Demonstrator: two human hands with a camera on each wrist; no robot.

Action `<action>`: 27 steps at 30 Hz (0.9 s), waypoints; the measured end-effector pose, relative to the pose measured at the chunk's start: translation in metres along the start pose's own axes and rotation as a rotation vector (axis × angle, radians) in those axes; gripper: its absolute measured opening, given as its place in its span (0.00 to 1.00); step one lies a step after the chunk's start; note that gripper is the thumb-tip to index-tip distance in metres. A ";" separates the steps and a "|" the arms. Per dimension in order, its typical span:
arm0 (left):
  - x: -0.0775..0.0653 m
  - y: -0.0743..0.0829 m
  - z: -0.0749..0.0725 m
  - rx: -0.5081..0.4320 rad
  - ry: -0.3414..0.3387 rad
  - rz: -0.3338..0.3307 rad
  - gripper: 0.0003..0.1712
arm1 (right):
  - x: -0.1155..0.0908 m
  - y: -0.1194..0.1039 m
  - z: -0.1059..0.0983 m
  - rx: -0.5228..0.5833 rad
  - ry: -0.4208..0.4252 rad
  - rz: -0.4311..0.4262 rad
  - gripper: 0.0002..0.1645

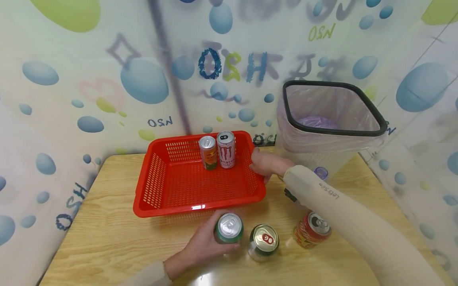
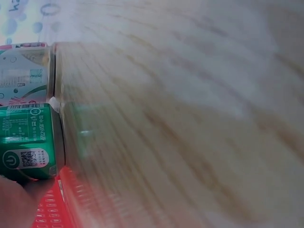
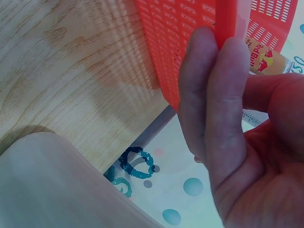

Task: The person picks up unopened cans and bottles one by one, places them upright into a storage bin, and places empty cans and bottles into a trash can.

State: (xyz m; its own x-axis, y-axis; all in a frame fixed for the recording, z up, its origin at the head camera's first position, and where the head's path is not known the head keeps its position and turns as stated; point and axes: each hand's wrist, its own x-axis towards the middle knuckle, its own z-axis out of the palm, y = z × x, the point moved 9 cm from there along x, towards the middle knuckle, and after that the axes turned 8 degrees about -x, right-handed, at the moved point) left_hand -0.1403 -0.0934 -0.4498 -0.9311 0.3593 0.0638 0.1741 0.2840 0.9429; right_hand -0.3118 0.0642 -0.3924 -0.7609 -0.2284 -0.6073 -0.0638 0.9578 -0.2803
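My left hand holds a green drink can in front of the basket, fingers and thumb on either side of it. The left wrist view shows the green can's printed side next to a pale can. At the red plastic basket, my right hand grips the right rim; several fingers lie along its outer wall in the right wrist view. Inside the basket stand an orange Red Bull can and a pink Monster can, both upright.
A dark green can with a gold top and a red can stand right of my left hand. Behind my right forearm is a lined bin with a black rim. A purple-capped item is partly hidden by the sleeve.
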 end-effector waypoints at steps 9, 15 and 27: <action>-0.001 0.012 -0.002 0.027 -0.017 0.057 0.42 | 0.001 -0.002 -0.001 -0.030 0.004 -0.007 0.46; -0.001 0.027 -0.009 -0.003 0.015 0.087 0.42 | 0.000 -0.001 0.000 -0.023 -0.002 0.001 0.46; -0.003 0.061 -0.026 -0.010 0.072 0.178 0.42 | 0.002 0.000 0.000 -0.034 0.002 -0.002 0.45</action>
State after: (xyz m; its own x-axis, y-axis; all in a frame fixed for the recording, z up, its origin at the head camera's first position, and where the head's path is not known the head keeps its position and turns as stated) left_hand -0.1353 -0.1007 -0.3839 -0.9065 0.3384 0.2525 0.3350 0.2125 0.9179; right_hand -0.3134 0.0634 -0.3933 -0.7618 -0.2304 -0.6055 -0.0874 0.9626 -0.2564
